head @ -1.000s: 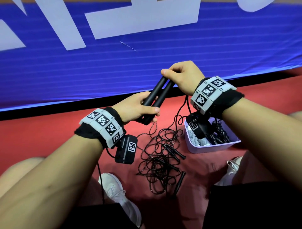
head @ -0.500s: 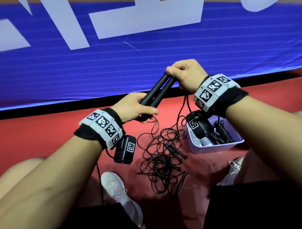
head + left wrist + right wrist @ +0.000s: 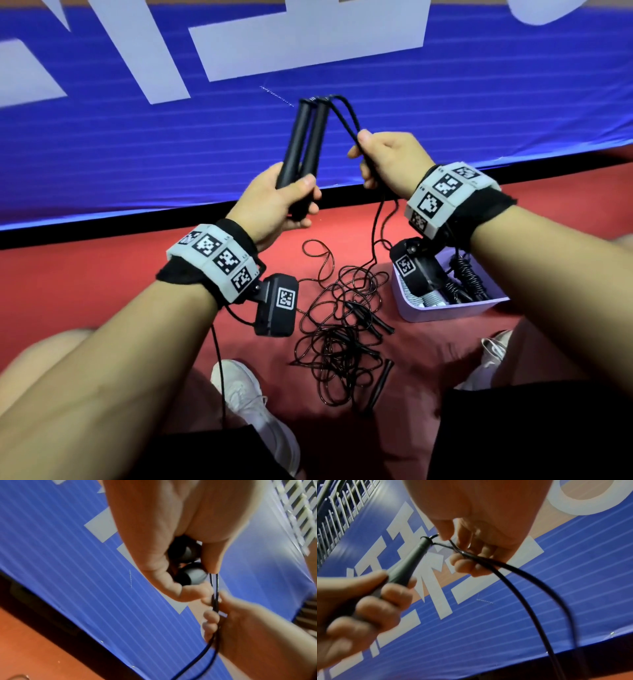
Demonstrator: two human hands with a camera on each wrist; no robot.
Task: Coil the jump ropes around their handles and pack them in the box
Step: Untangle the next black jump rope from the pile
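At the lower left of the head view, a white sneaker (image 3: 255,407) rested on the red floor (image 3: 85,274) between the person's bare knees. Above it, left of centre, the left hand (image 3: 274,205) was clenched round the lower ends of two black jump-rope handles (image 3: 305,144), held side by side and pointing up toward the top centre of the frame against the blue banner (image 3: 445,113). The left wrist view showed the butt ends of the same handles (image 3: 190,573) gripped between palm and curled fingers.

From the handle tops, two strands of black cord (image 3: 346,116) ran down and to the right into the right hand (image 3: 387,161), whose grip was pinched on them between thumb and fingers. In the right wrist view the cord (image 3: 513,574) passed across the fingertips (image 3: 464,565) and out to the lower right, doubled. Below the right hand the cord dropped toward the floor.

At lower centre, a tangled pile of black jump ropes (image 3: 339,335) lay loose on the floor, with separate black handles showing in it, one at its lower right edge (image 3: 380,383).

Right of the pile, just beside it, stood a lavender box (image 3: 455,313) on the floor, partly hidden by the right wrist camera (image 3: 411,270). Inside it lay black coiled ropes (image 3: 466,277) and something pale and ridged that I cannot identify. A second white sneaker (image 3: 489,356) showed at the lower right.
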